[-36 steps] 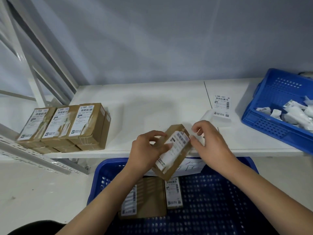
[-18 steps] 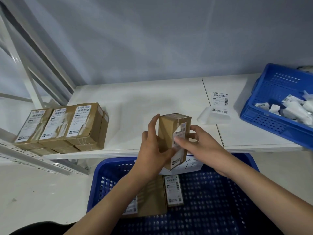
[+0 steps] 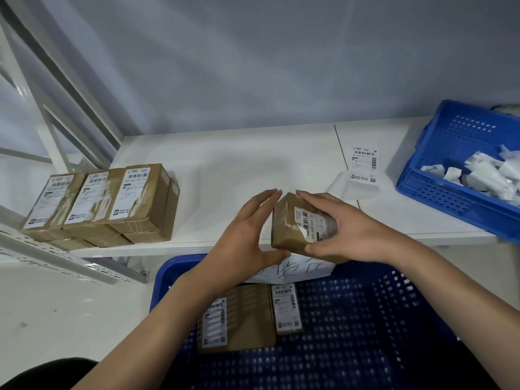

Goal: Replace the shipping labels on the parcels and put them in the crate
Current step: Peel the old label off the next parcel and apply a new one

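Held parcel: small brown cardboard box (image 3: 284, 232) with a partly stuck white label (image 3: 315, 223), raised above the front edge of the white shelf (image 3: 253, 170), tilted.
Right hand: right hand (image 3: 346, 229) wrapped over the box's labelled face, fingers curled across the top, thumb under the near end, gripping it.
Left hand: left hand (image 3: 247, 237) at the box's left side, fingers straight and spread, thumb tip touching the lower corner, not clasping.
Waiting parcels: stack of brown cardboard boxes with white labels (image 3: 101, 204) lay on the shelf's left end, well apart from the held box.
Loose label: white printed label sheet (image 3: 363, 167) lay on the shelf towards its right end.
Crate: large blue perforated plastic crate (image 3: 351, 333) stood below the shelf's front edge, holding two labelled brown boxes (image 3: 247, 316) side by side.
Scrap bin: smaller blue plastic crate (image 3: 450, 164) sat on the shelf's right end, filled with crumpled white paper (image 3: 486, 173).
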